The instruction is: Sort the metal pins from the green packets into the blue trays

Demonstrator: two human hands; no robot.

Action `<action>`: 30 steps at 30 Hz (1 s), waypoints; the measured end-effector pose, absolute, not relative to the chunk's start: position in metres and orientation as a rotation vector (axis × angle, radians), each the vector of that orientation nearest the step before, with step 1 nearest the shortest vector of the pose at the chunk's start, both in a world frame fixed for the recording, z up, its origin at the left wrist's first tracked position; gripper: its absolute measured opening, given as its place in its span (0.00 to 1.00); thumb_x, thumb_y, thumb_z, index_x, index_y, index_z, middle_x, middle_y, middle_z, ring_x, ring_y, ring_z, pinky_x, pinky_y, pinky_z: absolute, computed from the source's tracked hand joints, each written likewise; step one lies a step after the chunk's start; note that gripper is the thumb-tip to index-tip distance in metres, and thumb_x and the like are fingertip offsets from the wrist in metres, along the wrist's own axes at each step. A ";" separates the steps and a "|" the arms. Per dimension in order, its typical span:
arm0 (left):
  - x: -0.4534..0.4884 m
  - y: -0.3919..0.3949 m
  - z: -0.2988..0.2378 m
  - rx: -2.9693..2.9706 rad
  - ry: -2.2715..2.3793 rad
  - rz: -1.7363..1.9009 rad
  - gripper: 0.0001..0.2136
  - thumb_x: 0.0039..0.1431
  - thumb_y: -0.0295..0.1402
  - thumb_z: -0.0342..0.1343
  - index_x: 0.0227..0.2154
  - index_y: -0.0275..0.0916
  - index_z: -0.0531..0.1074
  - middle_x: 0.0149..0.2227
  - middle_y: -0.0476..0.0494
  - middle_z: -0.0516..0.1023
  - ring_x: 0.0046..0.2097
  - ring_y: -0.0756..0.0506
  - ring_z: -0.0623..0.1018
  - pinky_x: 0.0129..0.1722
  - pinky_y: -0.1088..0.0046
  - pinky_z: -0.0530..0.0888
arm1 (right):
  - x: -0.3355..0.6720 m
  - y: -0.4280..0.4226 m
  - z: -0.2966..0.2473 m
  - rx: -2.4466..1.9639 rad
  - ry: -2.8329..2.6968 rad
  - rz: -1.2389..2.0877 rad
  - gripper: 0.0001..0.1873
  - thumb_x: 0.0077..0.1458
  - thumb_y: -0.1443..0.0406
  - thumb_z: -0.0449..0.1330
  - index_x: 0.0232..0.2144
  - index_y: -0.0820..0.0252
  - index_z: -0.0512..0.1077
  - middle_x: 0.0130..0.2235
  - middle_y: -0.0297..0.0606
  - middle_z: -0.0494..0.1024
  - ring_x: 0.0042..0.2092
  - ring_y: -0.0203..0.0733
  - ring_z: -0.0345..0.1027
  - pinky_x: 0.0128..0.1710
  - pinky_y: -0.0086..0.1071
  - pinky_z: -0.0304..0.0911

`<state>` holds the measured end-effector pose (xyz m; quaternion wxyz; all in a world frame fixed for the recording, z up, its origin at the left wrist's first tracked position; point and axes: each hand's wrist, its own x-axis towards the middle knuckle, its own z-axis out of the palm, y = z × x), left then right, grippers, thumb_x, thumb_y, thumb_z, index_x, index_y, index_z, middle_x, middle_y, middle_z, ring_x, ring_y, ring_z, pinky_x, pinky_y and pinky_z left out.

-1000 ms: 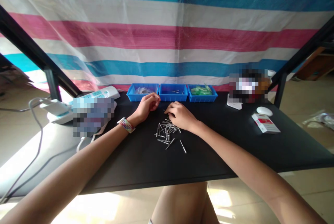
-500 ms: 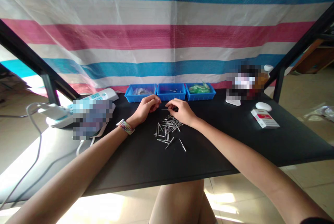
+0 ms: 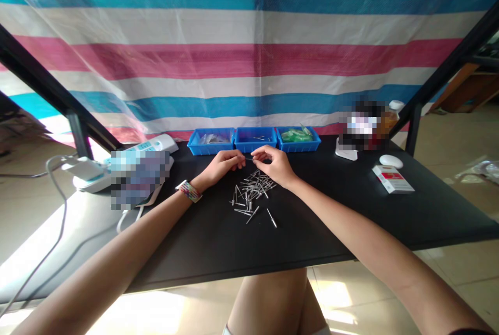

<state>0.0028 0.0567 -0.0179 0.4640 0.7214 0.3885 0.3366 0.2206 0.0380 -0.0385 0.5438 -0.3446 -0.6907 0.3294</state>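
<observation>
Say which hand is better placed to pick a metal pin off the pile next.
Right, probably: the right hand sits beside the upper right of the pin pile, closer than the left hand. Caveat: a thin pin shows between the two hands; which one grips it is unclear.

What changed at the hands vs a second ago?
Right hand moved forward off the heap of slender silver metal pins, pinching one slender silver pin. Left hand shifted right; fingertips now nearly meet. Left grip: unclear.
Unchanged: the heap, three blue plastic trays.
</observation>
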 end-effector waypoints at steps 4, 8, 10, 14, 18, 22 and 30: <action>0.001 0.056 -0.016 1.709 0.951 0.879 0.12 0.58 0.41 0.60 0.33 0.35 0.77 0.29 0.48 0.74 0.28 0.51 0.69 0.26 0.76 0.60 | 0.223 0.041 -0.039 -0.862 -1.573 0.970 0.09 0.54 0.59 0.68 0.36 0.57 0.78 0.35 0.37 0.81 0.37 0.43 0.76 0.40 0.36 0.71; 0.001 0.056 -0.017 1.664 0.963 0.916 0.13 0.56 0.42 0.61 0.33 0.35 0.77 0.27 0.49 0.72 0.27 0.52 0.68 0.25 0.76 0.59 | 0.225 0.040 -0.037 -0.883 -1.613 1.055 0.12 0.59 0.56 0.65 0.29 0.58 0.76 0.29 0.35 0.79 0.34 0.42 0.75 0.38 0.35 0.68; 0.002 0.055 -0.017 1.668 0.966 0.913 0.13 0.56 0.42 0.62 0.33 0.35 0.78 0.27 0.49 0.72 0.27 0.51 0.68 0.25 0.75 0.59 | 0.226 0.040 -0.036 -0.878 -1.611 1.034 0.13 0.60 0.56 0.63 0.29 0.58 0.75 0.29 0.35 0.79 0.35 0.43 0.75 0.39 0.35 0.67; 0.002 0.055 -0.017 1.665 0.971 0.910 0.14 0.56 0.43 0.62 0.33 0.35 0.78 0.28 0.48 0.74 0.27 0.51 0.68 0.25 0.75 0.59 | 0.226 0.041 -0.038 -0.880 -1.584 1.015 0.11 0.59 0.57 0.64 0.29 0.58 0.75 0.29 0.35 0.79 0.35 0.43 0.76 0.38 0.35 0.67; 0.003 0.055 -0.015 1.687 0.983 0.893 0.18 0.60 0.47 0.59 0.30 0.35 0.78 0.26 0.46 0.73 0.27 0.51 0.68 0.25 0.75 0.60 | 0.225 0.043 -0.041 -0.901 -1.575 0.967 0.08 0.56 0.59 0.66 0.31 0.57 0.76 0.30 0.35 0.80 0.34 0.42 0.74 0.37 0.34 0.66; 0.003 0.056 -0.016 1.688 1.012 0.889 0.18 0.60 0.48 0.60 0.29 0.35 0.78 0.25 0.46 0.73 0.27 0.51 0.68 0.25 0.75 0.60 | 0.224 0.042 -0.040 -0.915 -1.606 0.948 0.08 0.56 0.59 0.67 0.32 0.57 0.78 0.31 0.35 0.81 0.34 0.42 0.73 0.35 0.34 0.66; 0.002 0.057 -0.018 1.714 0.994 0.884 0.14 0.57 0.44 0.63 0.32 0.36 0.78 0.29 0.47 0.74 0.28 0.51 0.68 0.26 0.76 0.60 | 0.226 0.043 -0.038 -0.885 -1.504 1.012 0.09 0.52 0.60 0.69 0.32 0.58 0.77 0.32 0.36 0.81 0.36 0.43 0.76 0.39 0.36 0.70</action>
